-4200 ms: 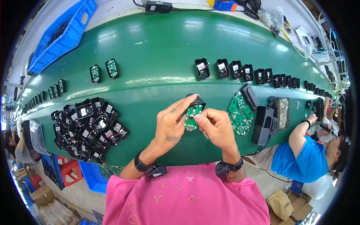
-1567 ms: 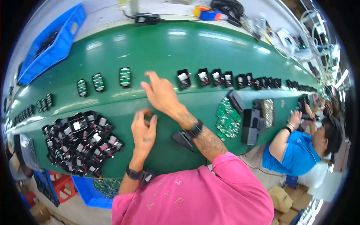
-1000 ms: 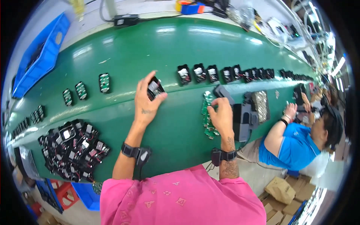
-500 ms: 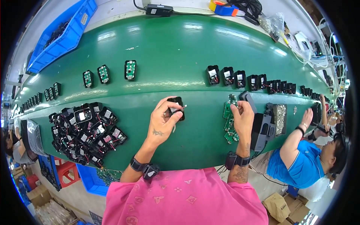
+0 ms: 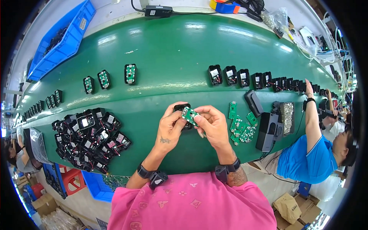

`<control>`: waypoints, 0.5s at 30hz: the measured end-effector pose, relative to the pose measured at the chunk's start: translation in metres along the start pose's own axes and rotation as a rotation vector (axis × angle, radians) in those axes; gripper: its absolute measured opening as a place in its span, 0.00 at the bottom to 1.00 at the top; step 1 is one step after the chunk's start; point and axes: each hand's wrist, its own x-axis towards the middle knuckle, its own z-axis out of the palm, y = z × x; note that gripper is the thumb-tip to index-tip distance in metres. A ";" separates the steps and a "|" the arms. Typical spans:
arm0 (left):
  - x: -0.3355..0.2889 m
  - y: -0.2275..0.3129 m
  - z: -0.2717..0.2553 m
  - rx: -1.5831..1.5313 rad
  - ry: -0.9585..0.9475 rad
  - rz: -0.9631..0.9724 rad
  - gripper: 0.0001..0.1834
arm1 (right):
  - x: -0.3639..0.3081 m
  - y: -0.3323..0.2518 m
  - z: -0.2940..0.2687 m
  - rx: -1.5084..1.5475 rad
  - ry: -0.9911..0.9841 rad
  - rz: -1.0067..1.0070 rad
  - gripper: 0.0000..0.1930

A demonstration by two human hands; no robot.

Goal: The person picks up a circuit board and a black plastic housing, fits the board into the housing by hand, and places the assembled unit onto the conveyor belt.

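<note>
In front of me my left hand point(image 5: 170, 128) is closed around a small black plastic housing point(image 5: 183, 106). My right hand point(image 5: 212, 125) pinches a green circuit board point(image 5: 189, 116) over that housing; the left fingertips meet the board's near edge. Part of the housing is hidden by the board and my fingers. Right of my hands lies a loose pile of green circuit boards point(image 5: 241, 128). On the left is a heap of black housings point(image 5: 90, 140) with wires and silvery parts inside.
Housings fitted with boards point(image 5: 130, 74) stand far left, and a row of open housings point(image 5: 215, 75) runs far right. A dark grey device point(image 5: 267, 132) and a tray of small metal parts point(image 5: 286, 119) sit right. A co-worker in blue point(image 5: 306, 157) reaches across the table.
My right hand has come from the board pile to my left hand, bringing one circuit board over the housing. The co-worker's arm has stretched farther over the table toward the row.
</note>
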 end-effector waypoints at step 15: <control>-0.001 0.024 0.005 0.065 -0.146 -0.106 0.19 | -0.002 0.004 -0.002 -0.166 0.059 -0.127 0.10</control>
